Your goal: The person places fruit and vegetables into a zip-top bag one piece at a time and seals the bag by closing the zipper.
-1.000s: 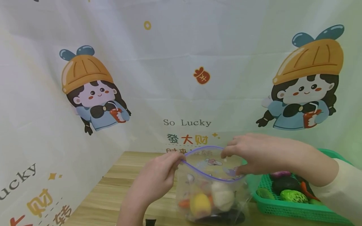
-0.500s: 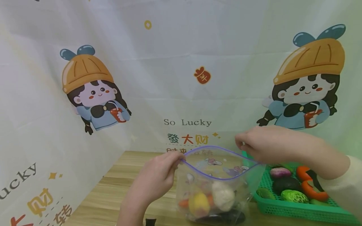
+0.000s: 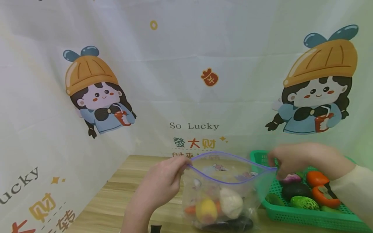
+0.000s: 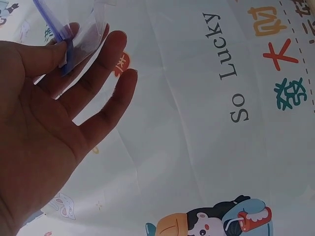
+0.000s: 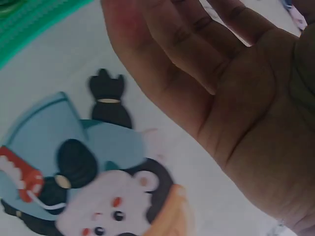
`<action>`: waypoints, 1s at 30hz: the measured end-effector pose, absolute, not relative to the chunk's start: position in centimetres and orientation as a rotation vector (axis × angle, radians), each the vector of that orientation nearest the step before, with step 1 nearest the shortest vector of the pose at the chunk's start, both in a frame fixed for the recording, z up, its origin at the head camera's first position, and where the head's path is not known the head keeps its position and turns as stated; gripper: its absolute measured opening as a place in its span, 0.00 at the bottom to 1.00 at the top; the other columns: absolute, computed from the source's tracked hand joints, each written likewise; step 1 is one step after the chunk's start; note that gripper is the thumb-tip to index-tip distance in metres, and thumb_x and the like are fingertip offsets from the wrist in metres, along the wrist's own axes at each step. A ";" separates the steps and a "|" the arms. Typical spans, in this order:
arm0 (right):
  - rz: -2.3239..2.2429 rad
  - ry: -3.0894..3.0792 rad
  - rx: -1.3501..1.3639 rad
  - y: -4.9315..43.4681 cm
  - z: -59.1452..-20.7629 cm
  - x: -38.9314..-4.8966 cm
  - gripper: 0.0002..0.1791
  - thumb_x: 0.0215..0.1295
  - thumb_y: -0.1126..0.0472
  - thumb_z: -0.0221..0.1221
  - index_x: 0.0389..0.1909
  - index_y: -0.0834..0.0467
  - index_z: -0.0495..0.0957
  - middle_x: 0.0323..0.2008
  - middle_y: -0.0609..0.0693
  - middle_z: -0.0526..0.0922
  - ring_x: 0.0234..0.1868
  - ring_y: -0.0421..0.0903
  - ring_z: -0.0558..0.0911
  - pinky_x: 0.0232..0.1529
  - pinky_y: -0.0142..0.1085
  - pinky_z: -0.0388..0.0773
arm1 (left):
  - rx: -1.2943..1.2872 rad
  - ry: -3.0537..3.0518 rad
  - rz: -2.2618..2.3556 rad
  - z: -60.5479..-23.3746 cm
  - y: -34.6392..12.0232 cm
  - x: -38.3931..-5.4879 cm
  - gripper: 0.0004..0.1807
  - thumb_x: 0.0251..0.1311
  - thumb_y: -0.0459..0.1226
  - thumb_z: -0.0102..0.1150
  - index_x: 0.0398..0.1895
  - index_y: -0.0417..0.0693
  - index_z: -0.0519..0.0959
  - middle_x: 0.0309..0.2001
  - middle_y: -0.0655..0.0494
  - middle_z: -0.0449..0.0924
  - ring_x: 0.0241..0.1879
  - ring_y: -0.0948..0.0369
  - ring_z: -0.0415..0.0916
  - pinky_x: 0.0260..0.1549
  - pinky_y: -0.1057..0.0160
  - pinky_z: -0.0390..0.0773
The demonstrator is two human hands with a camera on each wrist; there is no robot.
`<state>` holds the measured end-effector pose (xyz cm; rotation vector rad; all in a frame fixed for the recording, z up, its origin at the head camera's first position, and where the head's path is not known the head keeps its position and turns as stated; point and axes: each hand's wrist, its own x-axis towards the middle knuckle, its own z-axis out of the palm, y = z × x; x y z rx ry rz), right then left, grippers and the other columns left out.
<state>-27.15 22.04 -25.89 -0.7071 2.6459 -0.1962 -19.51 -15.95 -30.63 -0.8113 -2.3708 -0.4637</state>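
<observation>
My left hand (image 3: pixel 163 181) pinches the left corner of a clear zip bag (image 3: pixel 189 194) between thumb and forefinger; its other fingers spread loosely in the left wrist view. The bag stands on the table with its purple-rimmed mouth (image 3: pixel 233 183) gaping. Inside show a yellow piece (image 3: pixel 206 210), a cream bulb-shaped piece (image 3: pixel 231 203), an orange piece (image 3: pixel 190 210) and a long dark piece (image 3: pixel 228 224). Blurred in the head view, my right hand (image 3: pixel 303 159) hangs over a green basket (image 3: pixel 306 218), near the bag's right corner. Nothing shows in its bent, loose fingers in the right wrist view.
The basket holds a purple piece (image 3: pixel 292 178), a dark oval piece (image 3: pixel 295 191), a bumpy green piece (image 3: pixel 304 203) and red-orange pieces (image 3: pixel 317 178). A printed cloth (image 3: pixel 175 81) hangs behind the wooden table (image 3: pixel 116 197).
My right hand has left the bag's mouth and moved right, then down over the basket. The bag's mouth has stretched out to the right. My left hand keeps its pinch.
</observation>
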 end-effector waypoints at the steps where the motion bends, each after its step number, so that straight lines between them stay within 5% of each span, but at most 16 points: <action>1: -0.198 2.637 -0.670 22.4 -26.3 -27.5 0.15 0.64 0.63 0.70 0.50 0.58 0.79 0.24 0.45 0.77 0.23 0.40 0.73 0.24 0.32 0.73 | -0.807 -2.376 -0.465 -30.6 -15.9 -19.5 0.07 0.72 0.29 0.60 0.45 0.51 0.83 0.39 0.60 0.89 0.35 0.64 0.84 0.39 0.61 0.87; 9: -0.188 2.618 -0.434 25.5 -30.0 -29.6 0.21 0.64 0.66 0.70 0.58 0.60 0.82 0.48 0.58 0.82 0.39 0.52 0.83 0.33 0.54 0.90 | -0.797 -2.392 -0.472 -30.5 -15.8 -19.4 0.08 0.73 0.29 0.60 0.46 0.52 0.83 0.39 0.61 0.89 0.35 0.66 0.81 0.37 0.62 0.86; 13: -0.099 2.631 -0.453 26.4 -31.5 -30.3 0.19 0.60 0.69 0.72 0.53 0.60 0.84 0.58 0.64 0.83 0.44 0.53 0.83 0.36 0.51 0.89 | -0.804 -2.390 -0.479 -30.5 -15.8 -19.4 0.08 0.74 0.30 0.60 0.46 0.51 0.83 0.40 0.61 0.89 0.36 0.66 0.82 0.38 0.61 0.87; 20: -0.079 2.662 -0.451 27.5 -33.9 -31.0 0.19 0.54 0.74 0.74 0.47 0.61 0.84 0.45 0.54 0.85 0.35 0.50 0.77 0.33 0.40 0.83 | -0.802 -2.399 -0.488 -30.3 -15.8 -19.4 0.08 0.74 0.30 0.59 0.47 0.51 0.83 0.41 0.61 0.89 0.36 0.65 0.82 0.39 0.61 0.87; 30: -0.005 2.655 -0.443 28.3 -36.1 -32.2 0.16 0.56 0.70 0.76 0.41 0.59 0.81 0.36 0.52 0.82 0.29 0.48 0.81 0.31 0.43 0.85 | -0.803 -2.401 -0.477 -30.2 -15.7 -19.3 0.07 0.75 0.31 0.59 0.48 0.51 0.83 0.40 0.61 0.89 0.35 0.65 0.81 0.38 0.61 0.86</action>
